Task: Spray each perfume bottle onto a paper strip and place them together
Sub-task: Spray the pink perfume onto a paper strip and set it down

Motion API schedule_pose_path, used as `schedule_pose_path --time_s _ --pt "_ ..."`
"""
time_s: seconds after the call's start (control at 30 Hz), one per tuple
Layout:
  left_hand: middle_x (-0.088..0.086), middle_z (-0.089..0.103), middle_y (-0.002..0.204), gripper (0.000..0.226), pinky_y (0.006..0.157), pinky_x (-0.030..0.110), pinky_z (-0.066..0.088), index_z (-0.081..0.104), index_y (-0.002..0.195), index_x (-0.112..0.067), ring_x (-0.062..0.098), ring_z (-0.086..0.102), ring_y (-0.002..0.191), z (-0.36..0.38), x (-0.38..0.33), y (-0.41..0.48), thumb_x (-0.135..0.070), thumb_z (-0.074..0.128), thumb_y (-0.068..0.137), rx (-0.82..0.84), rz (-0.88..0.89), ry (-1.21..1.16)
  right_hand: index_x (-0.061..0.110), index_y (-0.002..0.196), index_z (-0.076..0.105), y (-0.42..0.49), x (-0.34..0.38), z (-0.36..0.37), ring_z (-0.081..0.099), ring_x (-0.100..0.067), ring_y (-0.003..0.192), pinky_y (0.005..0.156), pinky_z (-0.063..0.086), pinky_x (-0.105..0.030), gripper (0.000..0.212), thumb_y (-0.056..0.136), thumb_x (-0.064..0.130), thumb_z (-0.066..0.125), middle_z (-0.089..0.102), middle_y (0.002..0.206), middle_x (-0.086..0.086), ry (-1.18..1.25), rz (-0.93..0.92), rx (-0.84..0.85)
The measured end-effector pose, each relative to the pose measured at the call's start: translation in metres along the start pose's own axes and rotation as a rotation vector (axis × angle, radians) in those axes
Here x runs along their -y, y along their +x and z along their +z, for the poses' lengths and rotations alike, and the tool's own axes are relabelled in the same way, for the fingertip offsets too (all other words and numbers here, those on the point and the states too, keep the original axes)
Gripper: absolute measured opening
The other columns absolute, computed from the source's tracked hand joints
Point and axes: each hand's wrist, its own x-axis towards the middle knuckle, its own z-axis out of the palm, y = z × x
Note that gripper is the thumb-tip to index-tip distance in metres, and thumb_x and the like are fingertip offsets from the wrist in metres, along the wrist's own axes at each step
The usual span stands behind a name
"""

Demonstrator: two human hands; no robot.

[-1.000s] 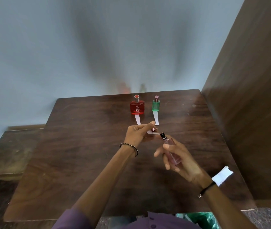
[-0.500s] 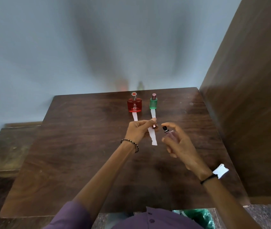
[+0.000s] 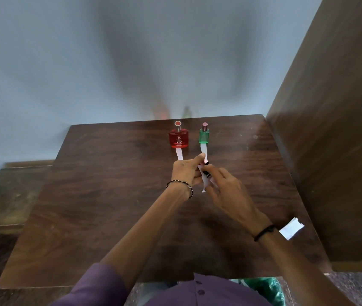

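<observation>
1. Head view: a paper strip (image 3: pixel 204 181) is pinched in the left hand (image 3: pixel 186 171), hung downward, presumably so it faces the nozzle.
2. A third bottle (image 3: pixel 207 174), mostly hidden, is enclosed by the right hand (image 3: pixel 226 191); only its dark top is seen, just beside the strip, apparently touching it.
3. Red bottle (image 3: pixel 178 138) and green bottle (image 3: pixel 204 136) are stood at the far edge of the surface (image 3: pixel 109 195), each with a strip laid in front, judged done.
4. Spare paper (image 3: pixel 291 228) is lain near the right wrist.

Plain indoor room, dark wooden table (image 3: pixel 109 206), bare grey wall (image 3: pixel 87 62), wooden panel (image 3: pixel 341 129)
</observation>
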Motion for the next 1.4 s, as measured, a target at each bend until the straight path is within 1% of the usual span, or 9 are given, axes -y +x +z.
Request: schedule_pose_path --time_s 0.23,0.37,0.53,0.63,0.73,0.83,0.97,1.23,1.4 --pt "0.018 0.072 0.079 0.023 0.058 0.033 0.063 0.069 0.075 0.001 0.027 0.072 0.07 -0.001 -0.002 0.005 -0.017 0.076 0.088 0.001 -0.011 0.001 0.016 0.147 0.05 0.003 0.003 0.001 0.068 -0.023 0.082 0.066 0.052 -0.024 0.049 0.1 0.02 0.063 0.063 0.114 -0.009 -0.015 0.03 -0.002" --pt "0.016 0.071 0.076 0.022 0.068 0.039 0.065 0.069 0.077 0.001 0.029 0.072 0.07 -0.001 -0.002 0.006 -0.017 0.076 0.087 0.014 0.001 0.017 0.014 0.143 0.054 0.003 0.004 0.0 0.069 -0.026 0.085 0.069 0.059 -0.033 0.041 0.102 0.021 0.059 0.065 0.111 -0.011 0.001 0.067 -0.027" --pt "0.021 0.074 0.083 0.025 0.071 0.038 0.064 0.071 0.087 0.006 0.031 0.074 0.077 -0.003 -0.004 0.005 -0.019 0.074 0.089 0.045 0.038 0.026 0.016 0.139 0.056 0.003 0.008 -0.001 0.062 -0.011 0.088 0.073 0.044 -0.011 0.044 0.096 0.013 0.064 0.066 0.111 -0.004 0.149 0.162 -0.059" --pt "0.021 0.077 0.086 0.024 0.075 0.037 0.064 0.072 0.085 0.003 0.028 0.078 0.079 -0.005 -0.005 0.003 -0.02 0.072 0.091 0.081 0.058 0.023 0.024 0.134 0.05 -0.003 0.004 -0.004 0.06 -0.001 0.079 0.064 0.041 -0.006 0.046 0.092 0.018 0.069 0.062 0.095 0.008 0.247 0.339 -0.099" --pt "0.023 0.076 0.098 0.027 0.09 0.043 0.06 0.074 0.09 0.002 0.033 0.075 0.094 -0.007 -0.003 0.004 -0.025 0.07 0.092 0.104 0.107 0.099 0.028 0.12 0.047 -0.006 0.0 -0.009 0.07 -0.013 0.065 0.047 0.05 -0.02 0.04 0.088 0.028 0.07 0.071 0.094 -0.003 0.433 0.57 -0.107" --pt "0.019 0.077 0.101 0.03 0.094 0.045 0.056 0.076 0.093 0.0 0.034 0.073 0.101 -0.007 0.001 0.003 -0.03 0.069 0.092 0.117 0.147 0.16 0.025 0.107 0.048 -0.006 0.0 -0.013 0.072 -0.016 0.049 0.035 0.044 -0.021 0.036 0.083 0.029 0.074 0.077 0.08 -0.003 0.573 0.586 -0.083" --pt "0.021 0.075 0.107 0.035 0.092 0.044 0.055 0.074 0.101 0.003 0.034 0.071 0.097 -0.004 0.005 0.0 -0.03 0.069 0.093 0.19 0.155 0.17 0.028 0.1 0.049 -0.005 0.0 -0.016 0.063 -0.019 0.035 0.041 0.045 -0.023 0.031 0.082 0.044 0.068 0.076 0.065 0.001 0.518 0.57 -0.014" --pt "0.019 0.075 0.092 0.038 0.072 0.026 0.059 0.074 0.102 0.004 0.021 0.071 0.079 0.0 0.01 -0.002 -0.033 0.067 0.094 0.31 0.173 0.275 0.029 0.113 0.047 -0.003 -0.003 -0.014 0.056 -0.006 0.032 0.034 0.04 -0.018 0.039 0.088 0.049 0.069 0.074 0.062 0.0 0.47 0.555 0.004" --pt "0.03 0.072 0.101 0.044 0.089 0.042 0.057 0.071 0.106 0.009 0.031 0.069 0.088 0.003 0.014 0.0 -0.033 0.066 0.094 0.343 0.164 0.314 0.031 0.122 0.042 -0.001 -0.007 -0.017 0.054 -0.012 0.039 0.039 0.038 -0.02 0.051 0.086 0.046 0.075 0.073 0.078 -0.01 0.579 0.581 -0.029"
